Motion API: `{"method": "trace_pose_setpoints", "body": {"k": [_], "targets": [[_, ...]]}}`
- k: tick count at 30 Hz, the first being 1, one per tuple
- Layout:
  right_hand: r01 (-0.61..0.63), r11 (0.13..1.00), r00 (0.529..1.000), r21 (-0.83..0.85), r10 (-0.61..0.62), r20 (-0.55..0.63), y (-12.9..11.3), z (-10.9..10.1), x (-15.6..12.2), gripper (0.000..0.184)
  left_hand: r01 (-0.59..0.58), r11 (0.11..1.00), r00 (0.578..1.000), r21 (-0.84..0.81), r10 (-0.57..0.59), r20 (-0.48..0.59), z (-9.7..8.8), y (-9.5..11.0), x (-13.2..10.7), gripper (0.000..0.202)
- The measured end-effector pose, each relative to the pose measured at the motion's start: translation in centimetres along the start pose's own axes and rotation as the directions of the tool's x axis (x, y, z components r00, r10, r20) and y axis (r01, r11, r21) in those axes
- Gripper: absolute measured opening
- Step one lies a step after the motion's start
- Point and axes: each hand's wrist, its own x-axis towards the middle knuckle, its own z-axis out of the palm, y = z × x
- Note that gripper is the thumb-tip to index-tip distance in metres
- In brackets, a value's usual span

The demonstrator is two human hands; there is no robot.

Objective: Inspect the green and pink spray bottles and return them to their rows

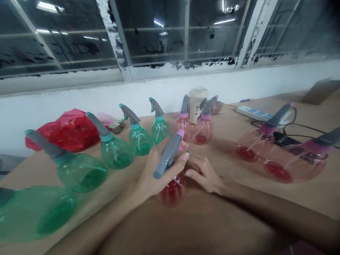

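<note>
My left hand [156,173] is wrapped round the grey trigger head of a pink spray bottle [172,191] that stands on the brown table [212,219] in front of me. My right hand [203,173] rests its fingers against the right side of that bottle's neck. A row of green spray bottles [117,150] with teal collars curves away to the left. Pink spray bottles [203,129] stand behind and others [252,145] to the right.
A red plastic bag [69,129] lies at the back left by the white wall. A paper cup [197,104] stands behind the pink bottles. A white power strip [255,114] and black cables lie at the back right. Dark windows run above.
</note>
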Motion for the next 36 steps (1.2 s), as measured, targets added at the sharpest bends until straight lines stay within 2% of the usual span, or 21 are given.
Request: {"method": "trace_pose_setpoints", "body": {"k": [2,4,6,10,13,16,19,22,24,27,29,31,33,36], "targets": [[0.017,0.999,0.999,-0.03,-0.015,0.046,-1.3,0.3,-0.2,0.06,-0.006,1.0,1.0,0.001,0.006,-0.011,0.0,-0.1,0.0,0.014],[-0.031,0.996,0.998,-0.082,0.035,0.051,-2.7,0.9,-0.2,0.078,-0.016,1.0,1.0,-0.003,0.016,-0.015,-0.1,-0.1,0.0,0.015],[-0.081,0.991,0.996,-0.108,0.085,0.034,-4.0,1.6,0.0,0.086,-0.035,0.999,0.999,-0.009,0.035,-0.016,0.0,-0.3,0.0,0.015],[-0.129,0.983,0.991,-0.133,0.131,0.003,-5.2,2.5,0.4,0.083,-0.033,0.999,0.999,-0.006,0.033,-0.03,0.1,-0.3,-0.2,0.017],[-0.164,0.968,0.986,-0.189,0.166,-0.007,-5.3,2.3,0.2,0.075,-0.004,1.0,1.0,0.024,0.005,-0.012,0.1,-0.1,-0.2,0.025],[-0.165,0.95,0.985,-0.267,0.172,0.005,-5.1,1.1,-0.3,0.061,0.009,0.998,0.998,0.068,-0.014,0.067,0.0,-0.3,-0.4,0.038],[-0.171,0.907,0.984,-0.384,0.174,-0.027,-4.5,-1.2,-0.7,0.057,0.039,0.995,0.989,0.089,-0.051,0.136,0.4,-1.9,-1.1,0.048],[-0.256,0.79,0.966,-0.556,0.23,-0.117,-3.0,-4.2,-1.4,0.057,0.15,0.982,0.976,0.115,-0.165,0.139,1.4,-4.4,-2.2,0.052],[-0.355,0.715,0.935,-0.602,0.283,-0.214,-1.7,-6.2,-1.9,0.058,0.226,0.968,0.959,0.11,-0.241,0.15,2.2,-5.8,-3.0,0.053],[-0.519,0.597,0.854,-0.611,0.392,-0.342,-0.3,-8.6,-2.5,0.063,0.201,0.965,0.96,0.167,-0.228,0.163,3.2,-6.7,-3.7,0.05],[-0.596,0.454,0.794,-0.662,0.454,-0.403,-0.1,-9.7,-2.6,0.061,0.162,0.962,0.963,0.22,-0.202,0.176,3.5,-6.6,-3.9,0.046],[-0.61,0.306,0.761,-0.731,0.485,-0.432,-0.3,-10.4,-2.4,0.055,0.143,0.954,0.963,0.264,-0.196,0.186,3.6,-6.3,-3.9,0.044],[-0.586,0.218,0.758,-0.78,0.488,-0.433,-0.6,-10.7,-2.0,0.051,0.134,0.947,0.963,0.292,-0.195,0.187,3.6,-6.1,-3.8,0.042],[-0.55,0.175,0.78,-0.816,0.458,-0.427,-0.5,-10.9,-1.4,0.05,0.12,0.944,0.965,0.307,-0.183,0.187,3.7,-6.2,-3.7,0.039]]}}
